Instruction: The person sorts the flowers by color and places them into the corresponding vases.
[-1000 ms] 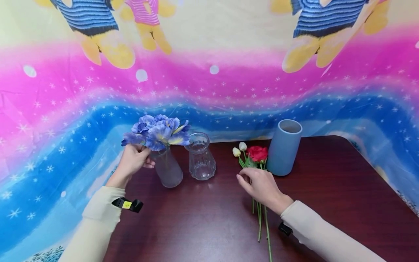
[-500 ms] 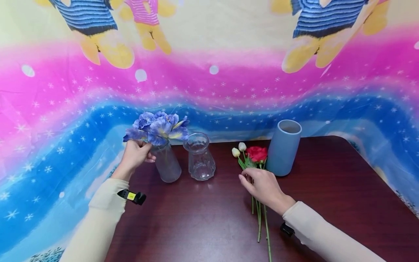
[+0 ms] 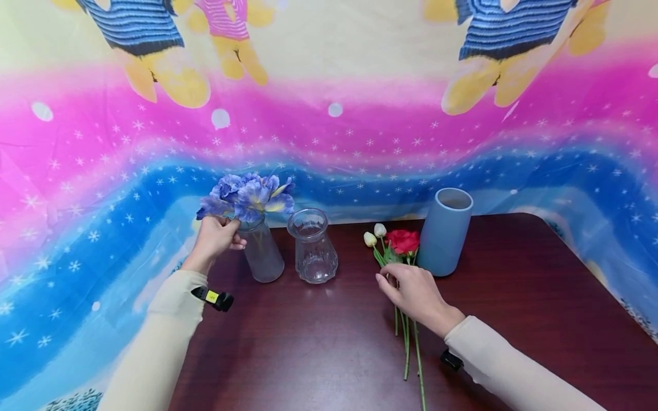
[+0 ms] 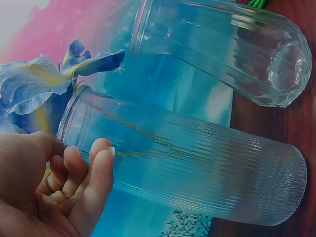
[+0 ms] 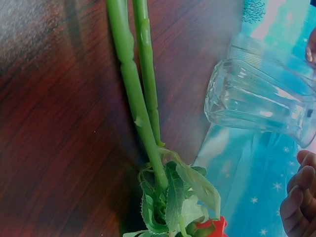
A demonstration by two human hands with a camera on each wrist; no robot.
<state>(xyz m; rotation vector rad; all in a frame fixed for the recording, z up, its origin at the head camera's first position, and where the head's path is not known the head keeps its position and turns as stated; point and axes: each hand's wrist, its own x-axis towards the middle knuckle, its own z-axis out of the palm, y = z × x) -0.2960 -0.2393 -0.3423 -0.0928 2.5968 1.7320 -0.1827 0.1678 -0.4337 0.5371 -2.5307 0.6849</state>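
My left hand (image 3: 217, 238) pinches the rim of a ribbed clear glass vase (image 4: 197, 163) between thumb and fingers. Blue-purple irises (image 3: 252, 197) stand in that vase, their stems showing through the glass. Over on the right, my right hand (image 3: 415, 294) hovers above flower stems (image 3: 406, 348) on the table, its fingers loosely bent. In the right wrist view its fingertips (image 5: 298, 192) hold nothing and are apart from the stems. Those stems belong to a red rose (image 3: 402, 241) and two white tulips (image 3: 374, 234).
A faceted clear glass vase (image 3: 316, 257) stands upright just right of the ribbed one. Behind the rose is a tall blue-grey vase (image 3: 446, 237). All rest on a dark red wooden table (image 3: 308, 348), with a printed cloth backdrop (image 3: 360, 137) behind its back edge.
My left hand has shifted the ribbed vase with the irises slightly back, away from me. My right hand and the flowers lying on the table have hardly moved.
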